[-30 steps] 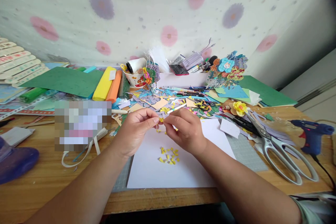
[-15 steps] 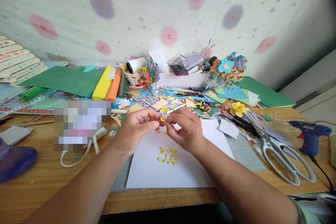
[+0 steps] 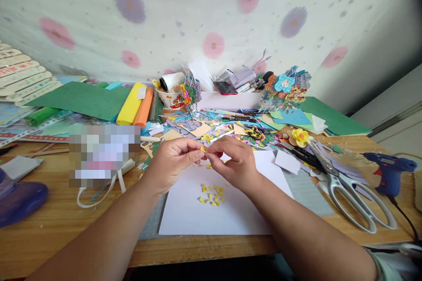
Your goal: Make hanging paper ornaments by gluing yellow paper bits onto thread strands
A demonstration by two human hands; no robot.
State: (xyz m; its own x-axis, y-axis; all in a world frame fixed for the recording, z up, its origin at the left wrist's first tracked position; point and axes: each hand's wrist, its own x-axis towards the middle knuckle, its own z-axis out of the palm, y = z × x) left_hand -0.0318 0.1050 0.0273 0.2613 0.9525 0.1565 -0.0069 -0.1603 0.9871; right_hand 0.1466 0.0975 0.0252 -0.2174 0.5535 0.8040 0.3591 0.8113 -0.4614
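A tiny yellow paper scrap (image 3: 203,149) is pinched between the fingertips of the left hand (image 3: 173,160) and right hand (image 3: 232,162), above the white sheet (image 3: 231,210). It is small, bright and irregular.

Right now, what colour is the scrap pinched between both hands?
Yellow; the scrap shows best in the head view, above the white sheet.

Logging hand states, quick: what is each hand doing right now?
Left hand: closed, pinching a yellow paper bit.
Right hand: closed, pinching the same bit over the white sheet.
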